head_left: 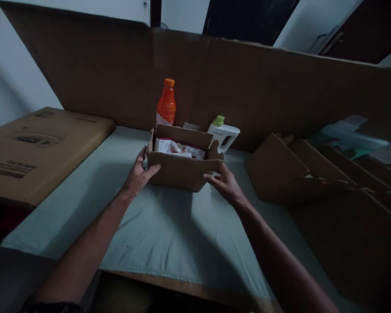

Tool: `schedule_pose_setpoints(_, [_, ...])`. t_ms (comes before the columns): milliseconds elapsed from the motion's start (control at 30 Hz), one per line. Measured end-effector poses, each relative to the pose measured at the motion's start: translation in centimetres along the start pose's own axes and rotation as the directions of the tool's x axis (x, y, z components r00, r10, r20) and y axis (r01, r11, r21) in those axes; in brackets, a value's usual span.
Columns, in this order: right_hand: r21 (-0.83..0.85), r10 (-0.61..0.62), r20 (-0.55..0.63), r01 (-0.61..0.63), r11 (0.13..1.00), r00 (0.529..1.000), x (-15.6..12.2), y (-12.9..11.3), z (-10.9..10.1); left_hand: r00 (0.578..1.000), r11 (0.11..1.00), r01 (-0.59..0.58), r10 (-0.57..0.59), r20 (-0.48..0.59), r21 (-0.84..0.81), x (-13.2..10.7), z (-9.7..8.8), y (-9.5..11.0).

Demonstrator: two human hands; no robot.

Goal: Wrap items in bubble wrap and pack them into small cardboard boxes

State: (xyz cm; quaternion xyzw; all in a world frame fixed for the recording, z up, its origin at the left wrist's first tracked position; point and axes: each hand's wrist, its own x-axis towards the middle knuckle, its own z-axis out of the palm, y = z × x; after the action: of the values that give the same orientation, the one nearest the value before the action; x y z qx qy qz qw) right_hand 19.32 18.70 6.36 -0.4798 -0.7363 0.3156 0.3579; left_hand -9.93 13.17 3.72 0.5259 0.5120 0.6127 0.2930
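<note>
A small open cardboard box point(182, 170) stands on the pale-covered table point(169, 234), with a white and red packet point(179, 148) lying inside. My left hand point(137, 174) grips the box's left corner, fingers wrapped round it. My right hand point(224, 181) rests against the box's right lower corner, fingers spread. Behind the box stand an orange bottle point(166, 104) with an orange cap and a white jug point(224, 135) with a green cap.
A tall cardboard sheet point(280, 87) walls the back of the table. A large flat printed carton point(35, 150) lies at the left. Several folded cardboard boxes point(313, 174) are stacked at the right, with papers behind them.
</note>
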Motion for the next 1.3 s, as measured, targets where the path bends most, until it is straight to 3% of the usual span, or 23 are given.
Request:
schedule_pose_setpoints(67, [0.126, 0.003, 0.042, -0.008, 0.992, 0.999, 0.8, -0.1, 1.4, 0.996, 0.987, 0.083, -0.078, 0.042, -0.138, 0.5, 1.4, 0.3])
schedule_pose_setpoints(133, [0.168, 0.036, 0.044, -0.043, 0.985, 0.998, 0.3, -0.3, 1.0, 0.992, 0.969, 0.124, -0.119, 0.037, -0.213, 0.0, 3.1, 0.9])
schedule_pose_setpoints(267, [0.074, 0.11, -0.064, -0.106, 0.992, 0.992, -5.3, 0.3, -3.7, 0.995, 0.969, 0.092, -0.079, 0.067, -0.229, -4.7, 6.8, 3.1])
schedule_pose_setpoints(367, [-0.069, 0.099, -0.133, -0.109, 0.992, 0.986, -10.3, 0.3, -6.5, 0.99, 0.97, 0.092, -0.065, 0.125, -0.225, -9.4, 7.6, 4.9])
schedule_pose_setpoints(433, [-0.089, 0.064, -0.133, -0.076, 0.993, 0.989, -11.9, -0.4, -6.0, 0.986, 0.97, 0.147, -0.13, 0.101, -0.194, -11.8, 6.1, 5.4])
schedule_pose_setpoints(500, [-0.047, 0.017, -0.08, -0.021, 0.999, 0.997, -11.5, -1.6, -3.6, 0.981, 0.973, 0.191, -0.194, -0.008, -0.133, -13.1, 3.5, 5.4])
schedule_pose_setpoints(633, [0.132, -0.119, 0.136, 0.101, 0.986, 0.984, -6.5, -3.5, 3.0, 0.947, 0.982, 0.183, -0.164, -0.275, 0.046, -14.0, -1.7, 4.9])
schedule_pose_setpoints(733, [0.257, -0.218, 0.24, 0.154, 0.954, 0.946, -3.4, -3.8, 6.1, 0.932, 0.976, 0.189, -0.143, -0.334, 0.109, -15.2, -3.8, 4.1])
schedule_pose_setpoints(867, [0.235, -0.218, 0.222, 0.165, 0.958, 0.95, -3.3, -2.7, 6.9, 0.961, 0.978, 0.177, -0.148, -0.232, 0.109, -16.1, -6.5, 2.2])
schedule_pose_setpoints(1033, [0.14, -0.063, 0.188, 0.037, 0.989, 0.98, -6.6, -1.1, 7.6, 0.992, 0.984, 0.122, -0.124, 0.007, 0.133, -13.4, -10.4, -0.1])
schedule_pose_setpoints(1133, [0.181, -0.009, 0.133, -0.015, 0.983, 0.991, -7.7, -1.1, 9.1, 0.985, 0.992, 0.123, -0.121, 0.123, -0.008, -11.7, -10.3, -0.3])
schedule_pose_setpoints(1300, [0.251, 0.024, 0.039, -0.033, 0.967, 0.999, -6.7, -1.8, 11.2, 0.995, 0.996, 0.081, -0.079, 0.053, -0.044, -11.4, -8.8, 0.4])
